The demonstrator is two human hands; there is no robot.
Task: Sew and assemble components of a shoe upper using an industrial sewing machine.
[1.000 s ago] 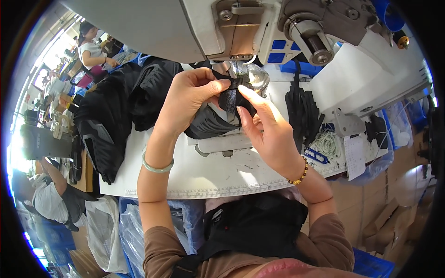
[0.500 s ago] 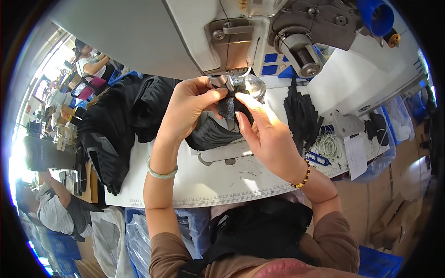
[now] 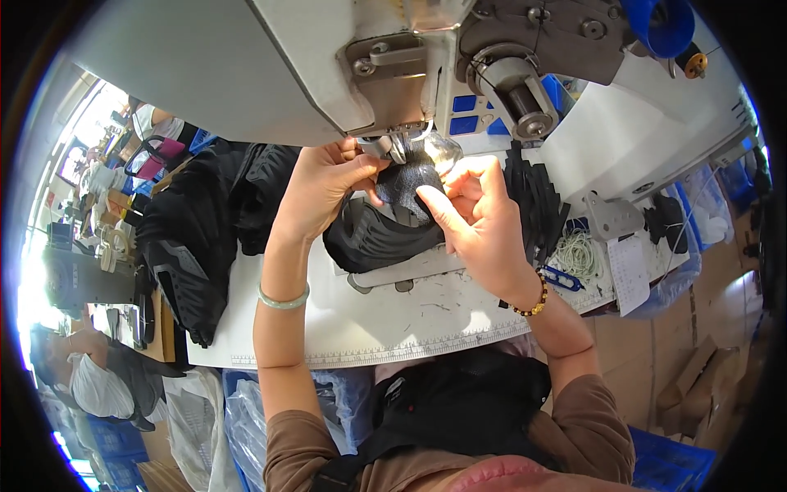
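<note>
Under the head of a sewing machine (image 3: 393, 82) lies a black fabric piece with grey curved lines, which looks like a shoe upper (image 3: 381, 239). My left hand (image 3: 328, 187) pinches its upper left edge, close beside the metal presser foot (image 3: 396, 149). On the other side, my right hand (image 3: 484, 225) is closed at the upper's right edge, the thumb lying on the dark textured cloth. The right fingertips are partly hidden behind the thumb and cloth. The stitching point is hard to make out in the glare.
Stacked black uppers (image 3: 193, 221) lie left on the white table (image 3: 328, 332). Black strips (image 3: 537, 201), tangled pale cord (image 3: 578, 258) and blue thread snips (image 3: 561, 280) lie right. Blue plastic-lined bins (image 3: 344, 402) stand below the edge. Other people sit far left.
My right hand has shifted right and down from the presser foot, opening out the dark cloth. My left hand stays pinched by the foot. The view has shifted slightly.
</note>
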